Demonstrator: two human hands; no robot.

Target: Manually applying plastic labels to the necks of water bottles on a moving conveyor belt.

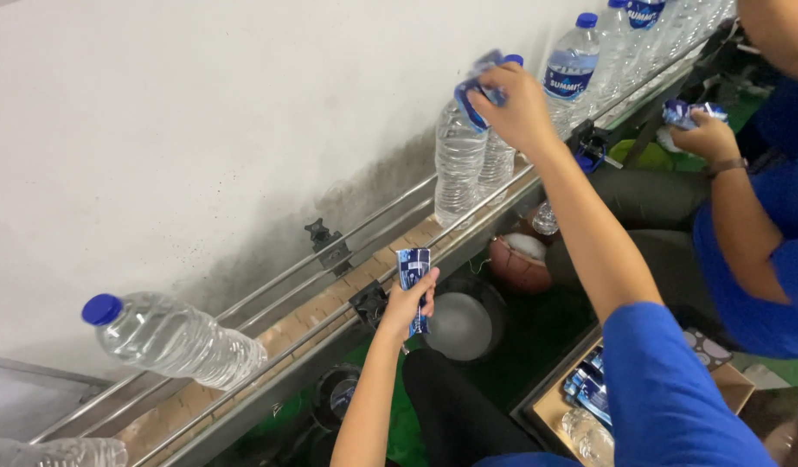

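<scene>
The right hand (515, 108) is up at the neck of a clear water bottle (460, 160) standing on the conveyor (330, 303), its fingers curled and pinched around a blue label sleeve (474, 85) that sits crumpled over the bottle's top, just beside a second bottle with a blue cap (513, 60) showing behind it. To my eye, this step goes well if the sleeve is opened into a full ring before it is drawn down, and kept square to the bottle so it does not snag on the shoulder; the bottle stands free between the rails and looks easy to tip, so the pull should be straight down, not sideways. The left hand (409, 303) hangs lower, near the front rail, closed in a pinch on a flat folded blue sleeve (413, 275) held upright, touching nothing else. Farther left a bare bottle (178, 337) leans tilted on the belt against the white wall (200, 112). Up the line, already labelled bottles (573, 69) stand in a row, and a seated co-worker in blue holds a bunch of sleeves in one hand (708, 134). A cardboard box (589, 398) of more sleeves sits below the person's right arm.
</scene>
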